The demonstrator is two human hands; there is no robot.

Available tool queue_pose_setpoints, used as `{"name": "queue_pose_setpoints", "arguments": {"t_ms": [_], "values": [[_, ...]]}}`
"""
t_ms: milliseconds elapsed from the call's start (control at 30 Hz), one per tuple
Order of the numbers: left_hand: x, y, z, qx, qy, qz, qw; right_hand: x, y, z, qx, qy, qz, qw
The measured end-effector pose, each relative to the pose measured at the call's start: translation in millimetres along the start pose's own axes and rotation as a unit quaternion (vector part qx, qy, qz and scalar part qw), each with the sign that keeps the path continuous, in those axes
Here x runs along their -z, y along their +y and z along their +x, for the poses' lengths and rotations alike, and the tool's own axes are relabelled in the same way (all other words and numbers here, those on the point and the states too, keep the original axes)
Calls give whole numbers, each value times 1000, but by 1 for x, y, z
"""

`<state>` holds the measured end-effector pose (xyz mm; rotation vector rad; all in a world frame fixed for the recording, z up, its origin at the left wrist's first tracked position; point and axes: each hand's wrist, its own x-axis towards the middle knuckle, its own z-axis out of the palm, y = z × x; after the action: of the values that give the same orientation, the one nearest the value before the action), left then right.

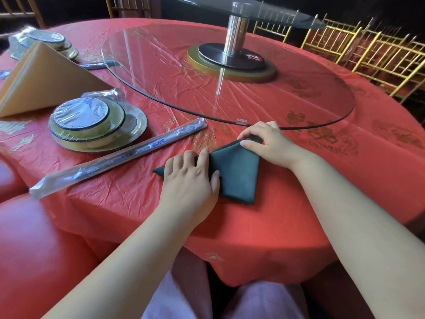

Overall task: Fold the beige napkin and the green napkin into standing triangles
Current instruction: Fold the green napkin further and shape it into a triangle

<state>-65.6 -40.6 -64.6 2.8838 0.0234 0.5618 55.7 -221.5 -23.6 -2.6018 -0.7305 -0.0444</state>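
The dark green napkin (pixel 238 171) lies folded on the red tablecloth near the table's front edge, one pointed corner sticking out to the left. My left hand (pixel 190 178) covers its left part, fingers curled over the cloth's upper edge and thumb on the fabric. My right hand (pixel 264 140) pinches the napkin's top corner between thumb and fingers. The beige napkin (pixel 46 77) stands as a folded triangle at the far left of the table.
A plastic-wrapped stack of plates and a bowl (pixel 96 123) sits left of my hands, with wrapped chopsticks (pixel 119 157) lying diagonally beside it. A glass turntable (pixel 230 77) fills the table's middle. Gold chairs (pixel 368 49) stand at the back right. Red seats (pixel 34 238) lie at left.
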Motion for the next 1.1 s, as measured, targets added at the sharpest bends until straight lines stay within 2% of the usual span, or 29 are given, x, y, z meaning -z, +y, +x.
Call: {"name": "queue_pose_setpoints", "arguments": {"t_ms": [100, 200, 267, 333, 500, 633, 733, 833, 900, 933, 1000, 1100], "values": [[-2, -3, 3, -21, 15, 15, 1000, 13, 5, -8, -15, -1, 54, 998], [-2, -6, 4, -44, 20, 18, 999, 21, 9, -18, -55, -67, 117, 989], [-2, -7, 3, -49, 17, 16, 999, 23, 13, -24, -79, -111, 118, 984], [-1, -8, 3, -49, 17, 14, 999, 23, 16, -28, -88, -116, 107, 983], [1, -9, 5, -45, 14, 13, 999, 17, 20, -31, -112, -61, 73, 989], [5, -10, 7, -31, -16, -16, 999, 7, 28, -27, -111, -55, -14, 992], [9, -8, 8, -29, -22, -32, 999, 3, 22, -28, -113, -11, -65, 991], [12, -1, 9, -85, -11, -48, 995, 6, 5, -36, -78, 86, -79, 990], [15, 10, 6, -105, -21, -73, 992, 5, -19, -43, -7, 124, -51, 991], [16, 17, 2, -94, -41, -73, 992, 1, -31, -46, 31, 108, -38, 993], [12, 23, -7, -58, -84, -51, 993, -12, -54, -53, 82, 24, -38, 996], [6, 22, -13, -32, -129, -2, 991, -28, -62, -60, 83, -94, -73, 989]]}}
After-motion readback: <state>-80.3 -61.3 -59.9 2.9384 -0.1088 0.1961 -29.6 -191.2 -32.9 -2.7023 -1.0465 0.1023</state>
